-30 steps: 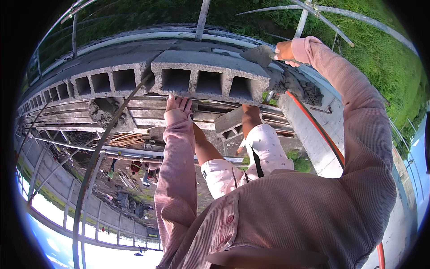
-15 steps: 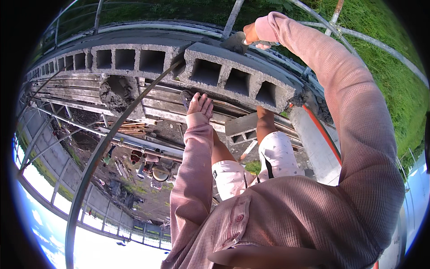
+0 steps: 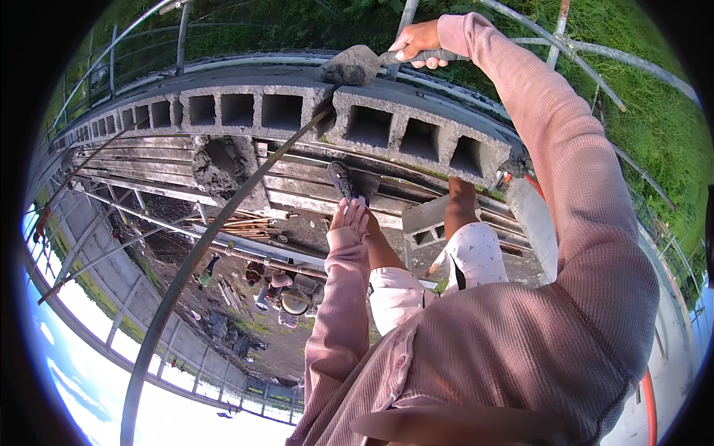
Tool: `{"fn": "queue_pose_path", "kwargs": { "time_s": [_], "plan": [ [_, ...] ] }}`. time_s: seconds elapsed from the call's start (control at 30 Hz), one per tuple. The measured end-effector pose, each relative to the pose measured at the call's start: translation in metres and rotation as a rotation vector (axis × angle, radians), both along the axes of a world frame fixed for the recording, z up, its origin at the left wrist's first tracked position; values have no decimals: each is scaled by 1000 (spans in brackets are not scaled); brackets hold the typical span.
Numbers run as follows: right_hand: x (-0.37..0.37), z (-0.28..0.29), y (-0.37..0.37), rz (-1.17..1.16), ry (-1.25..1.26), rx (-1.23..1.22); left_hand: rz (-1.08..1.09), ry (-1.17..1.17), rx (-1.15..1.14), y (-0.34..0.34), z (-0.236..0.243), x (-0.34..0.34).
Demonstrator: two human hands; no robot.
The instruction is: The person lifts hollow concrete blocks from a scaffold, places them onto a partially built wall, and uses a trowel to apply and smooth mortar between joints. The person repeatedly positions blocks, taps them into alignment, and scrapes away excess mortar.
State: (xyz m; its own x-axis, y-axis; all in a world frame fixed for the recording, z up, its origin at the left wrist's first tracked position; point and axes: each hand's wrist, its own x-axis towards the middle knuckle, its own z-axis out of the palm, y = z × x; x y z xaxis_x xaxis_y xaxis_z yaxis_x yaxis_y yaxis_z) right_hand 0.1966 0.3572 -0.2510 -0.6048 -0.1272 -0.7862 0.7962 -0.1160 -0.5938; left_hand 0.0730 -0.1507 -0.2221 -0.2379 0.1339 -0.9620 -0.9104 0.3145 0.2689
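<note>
Head camera: a worker's right hand [image 3: 418, 43] clamps its fingers around the handle of a trowel [image 3: 360, 64], its grey blade near the joint between two hollow concrete blocks [image 3: 425, 111]. Below them, the left hand [image 3: 349, 216] (bare, palm upturned) stretches its fingers out beside a dark shoe [image 3: 341, 178].

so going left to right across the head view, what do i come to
Rough dark-grey mortar lump → flat, grey, mortar-smeared trowel blade → bare right hand, gripping that trowel → orange hose at the lower right.
</note>
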Motion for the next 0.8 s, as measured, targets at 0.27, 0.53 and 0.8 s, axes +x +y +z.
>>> {"fn": "queue_pose_path", "kwargs": {
  "time_s": [0.27, 0.53, 0.8],
  "plan": [
    [148, 152, -130, -436, 518, 178, -217, -52, 18, -23, -13, -108],
    [166, 151, -345, -448, -135, 1143, -739, 69, 28, 40, -11, -180],
    [96, 124, -452, -1260, -116, 1297, -1124, 112, -22, 106, -21, -160]
  ]
}}
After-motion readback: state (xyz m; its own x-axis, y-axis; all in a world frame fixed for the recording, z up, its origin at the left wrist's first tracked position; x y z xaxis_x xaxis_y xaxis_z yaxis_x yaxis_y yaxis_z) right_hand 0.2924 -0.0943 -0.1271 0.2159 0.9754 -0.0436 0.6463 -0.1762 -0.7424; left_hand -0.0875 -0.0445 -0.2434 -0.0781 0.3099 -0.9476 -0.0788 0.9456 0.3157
